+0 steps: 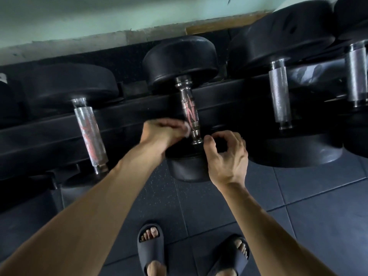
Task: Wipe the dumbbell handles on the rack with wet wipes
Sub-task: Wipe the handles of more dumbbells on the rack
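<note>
A black dumbbell with a chrome, red-streaked handle (188, 108) lies across the black rack (127, 116) in the middle of the view. My left hand (161, 132) is blurred and pinches a small white wet wipe (187, 130) against the near end of that handle. My right hand (227, 154) curls its fingers over the dumbbell's near head (187, 170), thumb close to the handle's collar. Most of the wipe is hidden under my fingers.
Another dumbbell with a worn handle (89, 134) lies to the left; two larger ones with knurled silver handles (278, 96) (356, 74) lie to the right. A pale green wall (99, 20) runs behind the rack. Dark floor tiles and my sandalled feet (151, 244) are below.
</note>
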`<action>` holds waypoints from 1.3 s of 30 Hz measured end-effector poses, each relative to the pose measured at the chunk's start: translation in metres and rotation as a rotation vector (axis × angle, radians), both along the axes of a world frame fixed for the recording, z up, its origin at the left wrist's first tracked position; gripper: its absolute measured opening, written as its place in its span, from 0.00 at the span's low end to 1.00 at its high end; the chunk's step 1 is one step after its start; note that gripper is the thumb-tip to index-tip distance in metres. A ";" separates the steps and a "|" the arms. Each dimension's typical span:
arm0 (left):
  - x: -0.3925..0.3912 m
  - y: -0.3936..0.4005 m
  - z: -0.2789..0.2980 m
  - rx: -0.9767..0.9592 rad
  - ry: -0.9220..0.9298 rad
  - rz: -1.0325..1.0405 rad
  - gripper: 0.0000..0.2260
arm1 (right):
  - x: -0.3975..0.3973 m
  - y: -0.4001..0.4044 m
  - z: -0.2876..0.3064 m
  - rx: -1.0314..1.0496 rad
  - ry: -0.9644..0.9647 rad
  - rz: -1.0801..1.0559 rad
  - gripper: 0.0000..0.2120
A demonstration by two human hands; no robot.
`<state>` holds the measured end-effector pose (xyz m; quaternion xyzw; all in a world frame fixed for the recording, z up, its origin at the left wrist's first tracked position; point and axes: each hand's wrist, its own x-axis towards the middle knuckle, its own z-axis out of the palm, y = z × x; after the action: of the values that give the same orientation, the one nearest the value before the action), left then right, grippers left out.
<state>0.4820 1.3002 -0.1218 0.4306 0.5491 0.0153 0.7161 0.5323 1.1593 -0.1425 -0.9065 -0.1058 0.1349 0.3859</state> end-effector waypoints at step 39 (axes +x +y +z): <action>-0.001 -0.018 0.000 0.324 0.095 -0.178 0.08 | 0.000 0.000 -0.001 0.039 0.004 -0.011 0.24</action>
<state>0.4806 1.2826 -0.1222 0.5872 0.5324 0.0198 0.6094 0.5327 1.1590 -0.1431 -0.8990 -0.1026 0.1324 0.4047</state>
